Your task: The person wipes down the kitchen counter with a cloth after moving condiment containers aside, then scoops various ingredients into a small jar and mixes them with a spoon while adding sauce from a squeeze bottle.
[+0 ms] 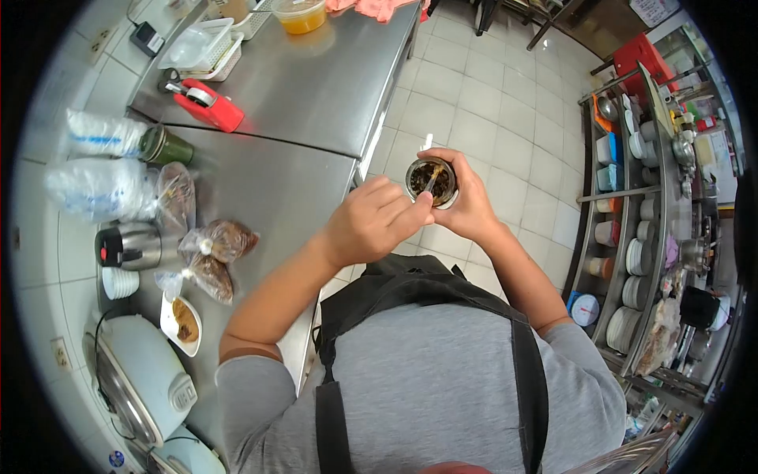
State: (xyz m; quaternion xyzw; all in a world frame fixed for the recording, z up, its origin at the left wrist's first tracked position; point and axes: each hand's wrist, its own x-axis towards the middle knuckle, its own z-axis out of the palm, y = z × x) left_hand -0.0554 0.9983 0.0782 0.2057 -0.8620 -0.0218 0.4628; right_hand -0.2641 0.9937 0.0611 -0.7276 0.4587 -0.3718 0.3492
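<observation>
A glass jar (418, 175) with dark, wet-looking contents is held over the floor, just right of the counter's edge. My right hand (472, 204) wraps round the jar from the right side. Above the jar's mouth, my left hand (380, 212) is closed on the handle of a spoon (432, 181), whose lower end dips into the dark contents. The jar's opening faces up toward the camera.
The steel counter (292, 182) runs along the left. It bears a red tape dispenser (208, 104), tied bags of brown food (209, 272), a white dish (180, 324), a steel jug (130, 245) and a rice cooker (150, 371). Shelves with bowls (624, 328) stand right.
</observation>
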